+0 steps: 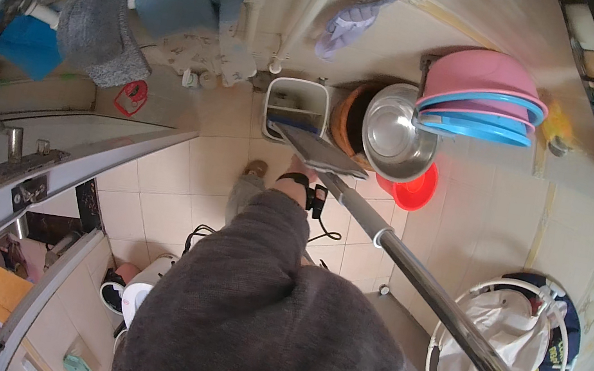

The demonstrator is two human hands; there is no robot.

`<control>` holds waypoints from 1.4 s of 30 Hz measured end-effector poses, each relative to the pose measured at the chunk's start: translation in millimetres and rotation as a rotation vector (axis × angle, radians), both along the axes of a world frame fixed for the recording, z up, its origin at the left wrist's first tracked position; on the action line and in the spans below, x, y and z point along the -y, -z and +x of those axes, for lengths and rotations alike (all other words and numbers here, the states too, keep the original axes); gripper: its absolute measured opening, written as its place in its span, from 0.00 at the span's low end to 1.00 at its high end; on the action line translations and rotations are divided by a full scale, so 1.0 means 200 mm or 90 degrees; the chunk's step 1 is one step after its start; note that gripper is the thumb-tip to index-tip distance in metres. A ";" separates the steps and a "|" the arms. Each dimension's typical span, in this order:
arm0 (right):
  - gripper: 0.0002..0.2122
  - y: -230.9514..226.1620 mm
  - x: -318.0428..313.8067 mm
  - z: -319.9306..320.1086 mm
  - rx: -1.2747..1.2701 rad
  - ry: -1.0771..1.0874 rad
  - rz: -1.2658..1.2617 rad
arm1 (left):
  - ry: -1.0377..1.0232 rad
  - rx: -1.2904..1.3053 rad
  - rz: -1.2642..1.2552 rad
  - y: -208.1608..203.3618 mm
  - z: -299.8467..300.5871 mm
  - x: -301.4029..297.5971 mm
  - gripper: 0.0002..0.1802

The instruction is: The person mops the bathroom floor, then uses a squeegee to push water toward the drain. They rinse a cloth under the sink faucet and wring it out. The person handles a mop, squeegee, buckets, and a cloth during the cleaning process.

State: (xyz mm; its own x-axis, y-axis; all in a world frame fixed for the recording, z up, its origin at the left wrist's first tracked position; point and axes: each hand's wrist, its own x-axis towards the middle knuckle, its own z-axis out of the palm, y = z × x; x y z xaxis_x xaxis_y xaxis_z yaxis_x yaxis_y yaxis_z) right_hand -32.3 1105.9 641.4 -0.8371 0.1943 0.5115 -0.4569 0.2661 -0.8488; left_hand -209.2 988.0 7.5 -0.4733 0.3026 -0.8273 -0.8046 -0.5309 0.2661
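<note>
A flat mop with a grey head (322, 153) and a long metal pole (442, 306) slants across the view, its pole running to the lower right edge. My left arm, in a dark grey knitted sleeve, reaches forward with a black strap (298, 179) on the wrist. Only a little of my left hand (301, 166) shows at the underside of the mop head, whose pad hides the fingers. Just beyond stands a white bucket (273, 94) with a divider and something blue inside. My right hand is out of the picture.
Right of the bucket are a brown pot (345, 122), a steel basin (401, 136) and a red basin (419, 191). Pink and blue basins (482, 83) hang above. A white-framed folding hamper (433, 360) stands at lower right. An open door (96, 150) borders the left.
</note>
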 end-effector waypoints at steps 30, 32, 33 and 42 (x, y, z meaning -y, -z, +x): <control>0.12 0.69 0.19 -0.55 0.199 -0.182 -0.043 | -0.296 0.253 0.106 -0.06 -0.09 -0.06 0.22; 0.08 0.45 0.13 -0.46 0.259 -0.104 0.017 | -0.283 0.226 0.112 0.03 -0.08 -0.07 0.22; 0.08 0.34 0.10 -0.40 0.266 -0.074 0.027 | -0.263 0.208 0.114 0.05 -0.07 -0.09 0.22; 0.07 0.15 0.06 0.04 0.056 0.051 -0.009 | 0.583 -0.363 -0.427 -0.01 0.11 0.02 0.21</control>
State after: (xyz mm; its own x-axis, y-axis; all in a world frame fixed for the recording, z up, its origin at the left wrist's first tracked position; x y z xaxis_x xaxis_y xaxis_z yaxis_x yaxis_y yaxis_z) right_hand -24.5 1093.5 612.3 -0.8602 0.2682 0.4338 -0.3586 0.2868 -0.8883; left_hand -188.2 984.9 10.3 -0.6514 0.3081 -0.6933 -0.4880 0.5296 0.6938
